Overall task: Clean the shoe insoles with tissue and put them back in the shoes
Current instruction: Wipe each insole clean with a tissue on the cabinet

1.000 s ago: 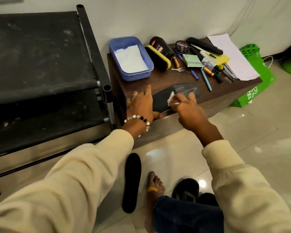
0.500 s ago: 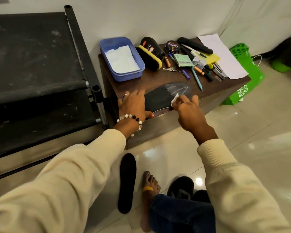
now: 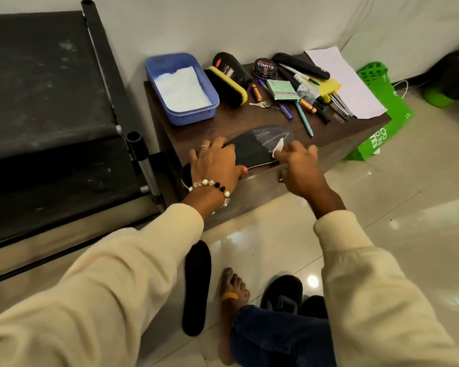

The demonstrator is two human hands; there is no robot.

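Note:
A black insole (image 3: 252,149) lies flat along the front edge of a low brown table (image 3: 239,120), its toe pointing right with pale wipe marks on it. My left hand (image 3: 215,165) presses down on the heel end, fingers spread. My right hand (image 3: 297,168) pinches a small white tissue (image 3: 278,149) against the insole's toe half. A second black insole (image 3: 196,287) lies on the floor below, beside my bare foot. Two black shoes (image 3: 284,295) stand on the floor at the bottom, partly hidden by my leg.
A blue tub (image 3: 180,88) holding white tissue sits at the table's back left. A shoe brush (image 3: 227,87), polish tin (image 3: 265,67), pens, keys and paper (image 3: 342,80) crowd the back. A black rack (image 3: 51,102) stands left; a green bag (image 3: 382,107) right.
My right hand has slid the tissue further right along the insole toward the toe, leaving pale streaks. The left hand keeps its hold on the heel end.

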